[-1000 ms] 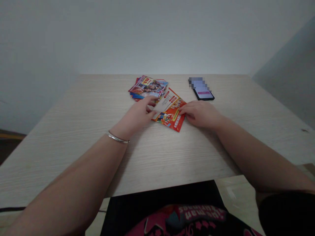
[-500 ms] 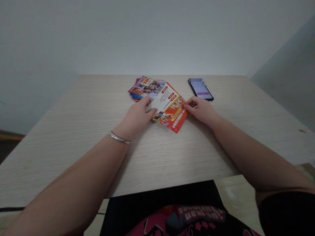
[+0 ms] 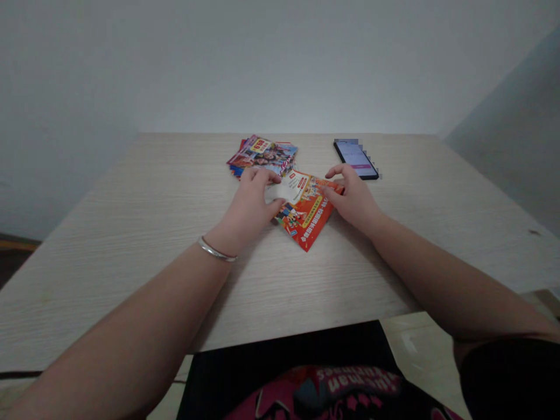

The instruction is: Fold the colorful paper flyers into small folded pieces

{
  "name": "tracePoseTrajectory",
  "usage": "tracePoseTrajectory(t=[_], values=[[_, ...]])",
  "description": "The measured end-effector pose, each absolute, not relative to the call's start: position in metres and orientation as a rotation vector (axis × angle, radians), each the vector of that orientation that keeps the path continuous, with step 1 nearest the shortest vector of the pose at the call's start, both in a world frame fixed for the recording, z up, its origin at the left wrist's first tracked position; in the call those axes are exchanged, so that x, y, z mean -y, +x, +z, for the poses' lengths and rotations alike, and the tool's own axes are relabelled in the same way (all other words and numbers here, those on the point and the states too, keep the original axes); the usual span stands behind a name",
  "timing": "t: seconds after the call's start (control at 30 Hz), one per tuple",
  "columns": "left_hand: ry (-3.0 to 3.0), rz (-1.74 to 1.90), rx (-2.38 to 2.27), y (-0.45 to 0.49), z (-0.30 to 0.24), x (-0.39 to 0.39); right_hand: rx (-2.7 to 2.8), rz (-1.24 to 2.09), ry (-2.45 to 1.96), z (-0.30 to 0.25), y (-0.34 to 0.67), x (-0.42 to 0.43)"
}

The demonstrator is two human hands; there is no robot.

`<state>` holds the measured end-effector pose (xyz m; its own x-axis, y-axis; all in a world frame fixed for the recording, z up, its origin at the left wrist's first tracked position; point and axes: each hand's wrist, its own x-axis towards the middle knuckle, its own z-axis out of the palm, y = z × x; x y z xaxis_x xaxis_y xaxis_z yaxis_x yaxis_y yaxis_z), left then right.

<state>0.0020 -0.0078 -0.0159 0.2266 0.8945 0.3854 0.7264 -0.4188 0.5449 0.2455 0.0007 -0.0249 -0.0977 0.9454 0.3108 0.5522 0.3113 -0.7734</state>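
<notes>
An orange, red and white printed leaflet is between my two hands above the table, with one corner pointing down towards me. My left hand grips its left edge, thumb on the near face and fingers curled by the upper edge. At the right edge, my right hand pinches the paper with the thumb, the index finger arched above it. Just behind my left hand lies a small stack of colourful leaflets, slightly fanned; its lower part is hidden by the hand and the held leaflet.
A phone with a lit screen lies on the table behind my right hand. The pale wood-grain table reaches back to a plain wall. A silver bangle is on my left wrist.
The held leaflet has come off the stack and towards me, its top edge now lower, showing more of the stack's picture. My right index finger has lifted.
</notes>
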Motion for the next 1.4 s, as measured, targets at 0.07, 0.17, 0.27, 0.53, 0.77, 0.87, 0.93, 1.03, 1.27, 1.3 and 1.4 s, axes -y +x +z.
tracePoseTrajectory(t=[0.07,0.17,0.27,0.53,0.77,0.87,0.93,1.03,1.27,1.3,1.4], values=[[2.284,0.964,-1.46,0.001,-0.018,0.006,1.787,0.561,-1.312,-0.025,0.247,-0.001],[2.309,0.904,-1.344,0.002,-0.02,0.006,1.743,0.626,-1.267,-0.025,0.247,-0.004],[2.263,0.873,-1.278,0.003,-0.018,0.01,1.66,0.809,-1.223,-0.024,0.248,-0.006],[2.524,0.579,-0.961,-0.008,-0.012,0.007,1.769,0.499,-1.36,-0.029,0.273,-0.018],[2.598,0.567,-1.019,-0.013,-0.017,-0.002,2.23,0.02,-1.022,-0.021,0.281,-0.017],[2.673,0.531,-1.025,-0.012,-0.018,-0.002,2.516,0.216,-0.793,-0.016,0.273,-0.008],[2.725,0.475,-1.016,-0.012,-0.018,-0.002,2.623,0.38,-0.79,-0.015,0.27,-0.004],[2.784,0.4,-0.986,-0.011,-0.017,-0.001,2.665,0.55,-0.779,-0.016,0.27,0.0],[2.809,0.355,-1.035,-0.009,-0.014,0.001,2.689,0.541,-0.582,-0.02,0.27,-0.002],[2.808,0.36,-1.025,-0.009,-0.014,0.002,2.684,0.502,-0.56,-0.021,0.269,-0.003],[2.824,0.361,-0.994,-0.008,-0.014,0.002,2.685,0.365,-0.544,-0.02,0.267,-0.005]])
